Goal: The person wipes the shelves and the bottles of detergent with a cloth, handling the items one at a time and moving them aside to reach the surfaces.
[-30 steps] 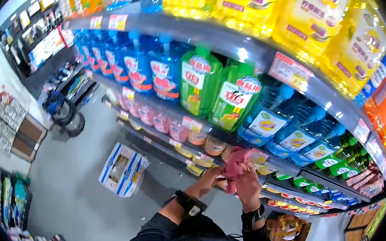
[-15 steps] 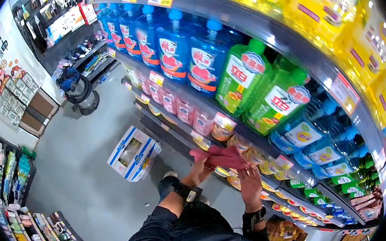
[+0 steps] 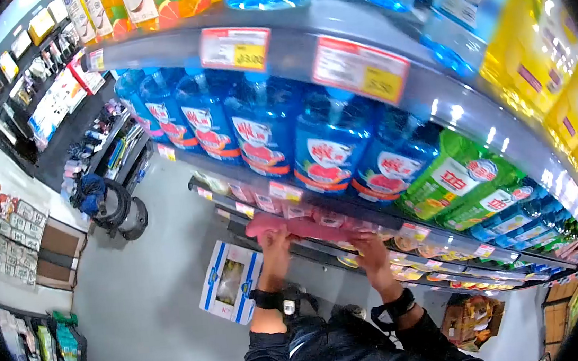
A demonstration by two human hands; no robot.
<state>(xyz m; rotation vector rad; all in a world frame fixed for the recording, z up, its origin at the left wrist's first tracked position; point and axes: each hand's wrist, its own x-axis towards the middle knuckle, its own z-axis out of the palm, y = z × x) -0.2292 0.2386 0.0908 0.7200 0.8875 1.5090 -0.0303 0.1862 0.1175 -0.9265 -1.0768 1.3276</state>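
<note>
A pinkish-red cloth [image 3: 311, 229] stretches between my two hands, in front of the lower shelves. My left hand [image 3: 275, 249] is closed on its left end, where a rounded flap of it sticks up past the fingers. At the other end my right hand [image 3: 374, 257] pinches the cloth between thumb and fingers. Just above it stands a row of blue detergent bottles [image 3: 330, 152], with green detergent bottles [image 3: 454, 177] to their right. Behind the cloth, pink packs on a lower shelf are partly covered.
The long shelf edge [image 3: 291, 53] with price tags runs across above my hands. On the floor stand a white-and-blue carton [image 3: 232, 281], a vacuum-like bin [image 3: 107, 206] and, at lower right, a brown box [image 3: 473, 319]. More stocked shelving [image 3: 54, 356] lines the left.
My view has turned up and leftward, bringing the upper shelf's tags into sight. The cloth, bunched before, is now drawn out longer as my hands spread apart.
</note>
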